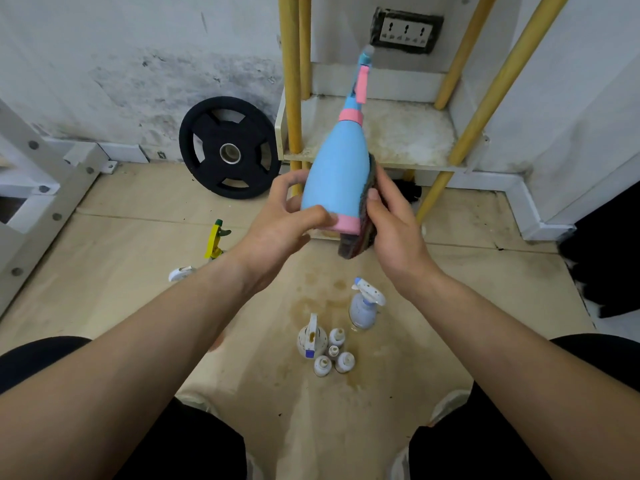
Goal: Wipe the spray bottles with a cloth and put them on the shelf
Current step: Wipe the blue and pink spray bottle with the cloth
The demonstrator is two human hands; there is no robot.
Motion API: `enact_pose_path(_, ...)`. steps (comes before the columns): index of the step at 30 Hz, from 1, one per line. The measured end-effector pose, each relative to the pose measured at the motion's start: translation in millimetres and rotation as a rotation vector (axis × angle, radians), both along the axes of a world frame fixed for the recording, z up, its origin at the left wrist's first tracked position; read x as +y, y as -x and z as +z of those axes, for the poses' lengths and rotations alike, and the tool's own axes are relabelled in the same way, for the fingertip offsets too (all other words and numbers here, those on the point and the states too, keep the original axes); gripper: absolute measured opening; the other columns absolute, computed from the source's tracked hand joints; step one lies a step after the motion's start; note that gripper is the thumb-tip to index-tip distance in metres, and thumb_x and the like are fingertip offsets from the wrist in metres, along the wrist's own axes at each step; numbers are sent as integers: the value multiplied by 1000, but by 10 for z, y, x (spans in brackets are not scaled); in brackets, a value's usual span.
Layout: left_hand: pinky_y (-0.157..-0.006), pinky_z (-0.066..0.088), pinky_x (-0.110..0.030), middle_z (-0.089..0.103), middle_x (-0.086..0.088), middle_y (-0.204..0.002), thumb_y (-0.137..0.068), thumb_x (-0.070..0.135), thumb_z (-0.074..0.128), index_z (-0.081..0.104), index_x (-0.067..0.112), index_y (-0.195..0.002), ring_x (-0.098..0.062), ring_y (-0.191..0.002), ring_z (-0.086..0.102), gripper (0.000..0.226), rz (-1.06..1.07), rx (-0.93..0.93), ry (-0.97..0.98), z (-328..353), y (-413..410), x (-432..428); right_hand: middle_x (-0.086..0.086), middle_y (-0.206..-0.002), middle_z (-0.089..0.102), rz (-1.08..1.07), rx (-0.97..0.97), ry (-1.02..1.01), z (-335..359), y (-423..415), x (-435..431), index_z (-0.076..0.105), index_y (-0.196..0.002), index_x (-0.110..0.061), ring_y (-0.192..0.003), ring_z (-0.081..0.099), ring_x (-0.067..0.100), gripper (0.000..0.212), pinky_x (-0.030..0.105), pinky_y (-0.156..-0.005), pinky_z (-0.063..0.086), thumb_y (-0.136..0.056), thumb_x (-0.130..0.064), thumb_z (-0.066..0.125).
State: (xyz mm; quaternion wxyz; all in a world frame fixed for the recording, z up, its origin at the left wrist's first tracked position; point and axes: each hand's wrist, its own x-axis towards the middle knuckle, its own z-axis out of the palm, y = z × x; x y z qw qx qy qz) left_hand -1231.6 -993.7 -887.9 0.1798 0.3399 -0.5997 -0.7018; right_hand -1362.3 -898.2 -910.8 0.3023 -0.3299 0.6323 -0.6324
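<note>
You are seeing no legible text, brand or number; the small blue label [309, 354] on the white spray bottle [312, 336] is appearing too small to read.

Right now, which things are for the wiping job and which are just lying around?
For the job: blue spray bottle, cloth, shelf, white spray bottle, yellow spray bottle.
Just lying about: weight plate, wall socket.
</note>
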Motion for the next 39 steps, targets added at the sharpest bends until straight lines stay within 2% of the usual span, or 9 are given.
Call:
enact_pose_path(3,-107,49,-49,72,2,-115,-66,30,72,58,25,-126,-16,-107,68,61,32,-53,56,-7,15,-41,-5,-156,41,-14,281,-49,9,26,39,32,-157,-18,-143,37,2,61,34,-120,34,-99,-29,48)
enact_pose_path(6,-99,55,-51,72,-4,-116,-63,60,79,63,15,-121,-20,-106,71,75,137,-61,80,-33,36,-31,-6,-152,40,44,492,-60,-51,-41,88,38,-154,-15,-139,35,-5,62,14,-116,26,-96,-21,56)
enact_pose_path(9,-94,58,-47,70,-2,-120,-76,55,83,54,20,-128,-17,-108,71,69,197,3,97,-101,45,-19,-2,-155,40,133,641,-77,-90,-70,96,43,-152,-19,-146,34,6,60,26,-120,27,-94,-19,61)
enact_pose_path(13,-95,58,-45,70,1,-122,-81,44,79,54,23,-130,-17,-110,70,59,109,24,119,-119,15,-57,-3,-145,50,57,551,-73,-76,-13,67,49,-148,-13,-136,45,6,55,23,-115,35,-94,-13,62)
enact_pose_path(19,-82,59,-22,73,7,-117,-85,27,80,60,26,-132,-7,-103,70,50,-248,-109,157,-149,4,54,-5,-138,59,-239,396,28,133,168,14,55,-142,-11,-131,53,6,43,23,-112,41,-99,-17,54)
enact_pose_path(27,-81,61,-24,74,6,-111,-91,32,72,61,31,-125,-11,-100,72,36,-343,-115,62,-74,4,40,-17,-130,56,-433,454,32,235,301,73,55,-142,-16,-121,50,-12,41,25,-112,42,-101,-14,51)
enact_pose_path(30,-81,61,-26,74,6,-110,-92,34,71,61,34,-124,-11,-98,72,33,-349,-129,46,-98,3,26,-17,-127,58,-567,382,59,299,410,85,57,-138,-15,-123,52,-5,38,32,-112,43,-100,-15,50)
enact_pose_path(36,-65,54,-13,72,8,-105,-84,37,79,65,32,-119,-3,-87,69,37,-376,-227,215,-118,18,98,-5,-132,57,-254,532,90,241,196,57,55,-138,-12,-124,53,1,39,16,-106,40,-100,-6,50)
enact_pose_path(39,-69,56,-17,71,7,-105,-83,39,80,66,32,-117,-6,-89,69,37,-329,-225,244,-140,19,138,3,-131,58,-158,645,4,123,240,52,59,-135,-7,-119,52,3,36,10,-101,38,-101,-7,49)
